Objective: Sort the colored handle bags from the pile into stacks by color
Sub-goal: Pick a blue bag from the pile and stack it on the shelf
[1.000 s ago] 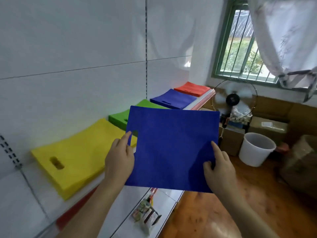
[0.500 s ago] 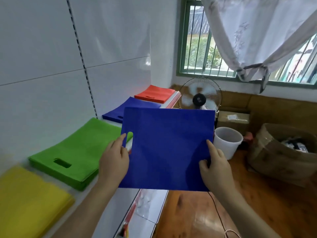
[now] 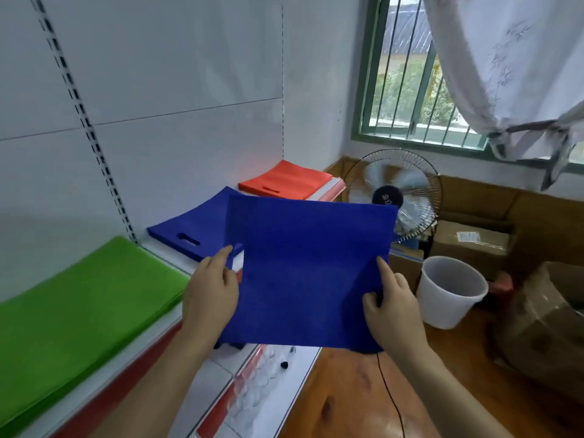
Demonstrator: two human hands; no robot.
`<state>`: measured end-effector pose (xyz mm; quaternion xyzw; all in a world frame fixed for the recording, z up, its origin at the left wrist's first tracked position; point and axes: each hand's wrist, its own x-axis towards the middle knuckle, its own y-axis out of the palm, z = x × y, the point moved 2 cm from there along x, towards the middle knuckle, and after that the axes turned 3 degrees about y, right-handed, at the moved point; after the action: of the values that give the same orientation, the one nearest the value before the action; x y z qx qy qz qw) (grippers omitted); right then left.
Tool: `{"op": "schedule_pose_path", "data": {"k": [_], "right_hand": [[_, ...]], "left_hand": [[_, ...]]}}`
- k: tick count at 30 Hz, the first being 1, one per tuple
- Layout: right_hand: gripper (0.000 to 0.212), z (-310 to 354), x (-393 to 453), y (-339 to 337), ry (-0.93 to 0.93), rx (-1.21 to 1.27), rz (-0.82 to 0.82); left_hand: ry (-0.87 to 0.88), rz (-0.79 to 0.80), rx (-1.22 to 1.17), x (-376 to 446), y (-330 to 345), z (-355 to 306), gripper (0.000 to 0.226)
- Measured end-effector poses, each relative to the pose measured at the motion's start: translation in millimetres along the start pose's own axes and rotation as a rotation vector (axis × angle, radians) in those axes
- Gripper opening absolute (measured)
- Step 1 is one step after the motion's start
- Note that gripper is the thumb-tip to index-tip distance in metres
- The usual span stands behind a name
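I hold a flat blue handle bag (image 3: 303,273) up in front of me with both hands. My left hand (image 3: 210,292) grips its left edge by the handle cutout. My right hand (image 3: 392,306) pinches its lower right edge. Behind the bag, on the white shelf (image 3: 164,257), lies the blue stack (image 3: 192,229), partly covered by the held bag. An orange-red stack (image 3: 284,181) sits farther along the shelf, and a green stack (image 3: 82,298) lies nearer, to the left.
A running fan (image 3: 395,191) stands past the shelf's end. A white bucket (image 3: 448,292), cardboard boxes (image 3: 471,245) and a brown sack (image 3: 543,324) sit on the wooden floor at right. A lower shelf (image 3: 262,384) holds small items. A black cable (image 3: 388,393) runs across the floor.
My view has swung right along the shelf: the yellow stack has left view and the blue stack is now right behind the held bag. Both hands keep their hold on the bag.
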<state>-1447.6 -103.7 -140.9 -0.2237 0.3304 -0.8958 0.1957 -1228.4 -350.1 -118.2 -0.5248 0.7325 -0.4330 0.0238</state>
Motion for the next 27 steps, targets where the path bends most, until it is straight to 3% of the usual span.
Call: {"op": "schedule_pose_path", "data": {"k": [17, 27], "right_hand": [[0.068, 57.5, 237.3, 149.9, -0.285, -0.012, 0.191], [0.055, 105.1, 332.3, 242.5, -0.516, 0.036, 0.376]], "left_hand": [[-0.183, -0.224, 0.207, 145.9, 42.5, 79.8, 0.046], [-0.415, -0.306, 0.439, 157.2, 46.1, 106.5, 0.043]]}}
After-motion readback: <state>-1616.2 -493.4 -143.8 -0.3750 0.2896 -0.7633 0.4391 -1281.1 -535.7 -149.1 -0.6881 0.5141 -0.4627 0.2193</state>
